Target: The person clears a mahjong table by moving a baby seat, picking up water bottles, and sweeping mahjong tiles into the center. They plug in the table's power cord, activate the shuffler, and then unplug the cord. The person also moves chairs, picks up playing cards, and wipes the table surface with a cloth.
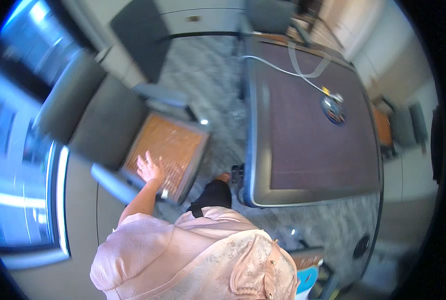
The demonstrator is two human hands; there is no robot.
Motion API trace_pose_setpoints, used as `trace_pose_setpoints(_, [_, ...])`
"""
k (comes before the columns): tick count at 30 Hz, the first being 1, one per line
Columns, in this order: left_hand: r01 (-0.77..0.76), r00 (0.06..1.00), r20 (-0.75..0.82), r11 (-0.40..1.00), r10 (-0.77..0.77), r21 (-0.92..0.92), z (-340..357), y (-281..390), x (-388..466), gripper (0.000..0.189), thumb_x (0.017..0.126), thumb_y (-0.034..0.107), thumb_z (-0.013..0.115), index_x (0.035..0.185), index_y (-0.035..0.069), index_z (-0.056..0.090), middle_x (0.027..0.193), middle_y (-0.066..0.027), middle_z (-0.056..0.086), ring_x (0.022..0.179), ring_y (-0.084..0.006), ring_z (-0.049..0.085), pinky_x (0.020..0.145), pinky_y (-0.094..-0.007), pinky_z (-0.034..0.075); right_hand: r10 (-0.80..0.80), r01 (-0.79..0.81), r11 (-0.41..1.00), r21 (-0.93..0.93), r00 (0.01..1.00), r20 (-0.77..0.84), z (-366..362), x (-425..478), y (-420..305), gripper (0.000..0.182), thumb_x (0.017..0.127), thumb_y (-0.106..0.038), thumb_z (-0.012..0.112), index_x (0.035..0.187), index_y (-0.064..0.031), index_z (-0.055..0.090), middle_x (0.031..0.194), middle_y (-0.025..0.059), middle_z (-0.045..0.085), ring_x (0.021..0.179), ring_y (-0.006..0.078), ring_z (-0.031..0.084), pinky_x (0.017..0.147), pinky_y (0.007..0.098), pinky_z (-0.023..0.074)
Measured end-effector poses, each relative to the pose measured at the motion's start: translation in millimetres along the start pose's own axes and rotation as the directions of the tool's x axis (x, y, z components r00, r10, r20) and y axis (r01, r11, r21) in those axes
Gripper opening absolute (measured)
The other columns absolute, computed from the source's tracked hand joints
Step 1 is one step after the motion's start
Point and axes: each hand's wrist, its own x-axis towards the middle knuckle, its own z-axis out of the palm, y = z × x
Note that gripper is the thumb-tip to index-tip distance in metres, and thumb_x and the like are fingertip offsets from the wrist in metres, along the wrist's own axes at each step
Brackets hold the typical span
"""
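Note:
My left hand (pixel 150 169) is spread over the woven tan seat (pixel 170 138) of a grey armchair, holding nothing. It looks palm down, with a ring on one finger; whether it touches the seat cannot be told. The chair's padded grey back (pixel 108 116) stands towards the window, and one armrest (pixel 114 183) lies beside my forearm. A small white thing (pixel 165 194) shows at the seat's near edge. My right hand is out of view.
To the right stands a table (pixel 258 165) with a brown mat (pixel 324 150). A round glossy object (pixel 333 109), a white cable (pixel 273 68) and a pale strap (pixel 295 62) lie on it. More chairs (pixel 270 17) surround it. A window (pixel 16 176) is at left. Below right is a blue-and-white item (pixel 307 279).

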Motion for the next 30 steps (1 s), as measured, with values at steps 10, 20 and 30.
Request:
trace_pose_setpoints(10, [0.595,0.731,-0.275,0.781,-0.624,-0.191,-42,-230,-107,0.077,0.085,0.053,0.053,0.139,0.004,0.029,0.142,-0.0217,0.029,0.131,-0.0358,0.027,0.102,-0.0514,0.027,0.038,0.230,0.770,-0.596,0.914,0.403,59,42,-95,0.021,0.092,-0.021,0.049,0.095,-0.0013,0.057,0.081,0.0123,0.066,0.072,0.0243,0.065,0.059,0.0336,0.0520])
trace_pose_setpoints(20, [0.538,0.731,0.610,-0.290,-0.306,-0.791,55,-227,-78,0.099,0.083,0.058,0.056,0.145,0.000,0.005,0.150,-0.0182,0.018,0.137,-0.0315,0.022,0.109,-0.0522,0.017,0.199,0.369,0.659,-0.655,0.755,0.625,212,-70,-11,0.019,0.090,-0.016,0.055,0.099,0.0001,0.059,0.084,0.0139,0.067,0.067,0.0199,0.065,0.055,0.0284,0.0513])
trace_pose_setpoints(30, [0.719,0.335,0.627,-0.240,-0.703,-0.653,124,-232,-51,0.076,0.078,0.038,0.070,0.131,-0.002,0.034,0.136,-0.0210,0.041,0.127,-0.0322,0.039,0.103,-0.0447,0.035,0.434,0.331,0.544,-0.771,0.676,0.596,254,-70,26,0.021,0.091,-0.019,0.055,0.102,-0.0014,0.059,0.087,0.0137,0.066,0.070,0.0199,0.064,0.061,0.0298,0.0521])
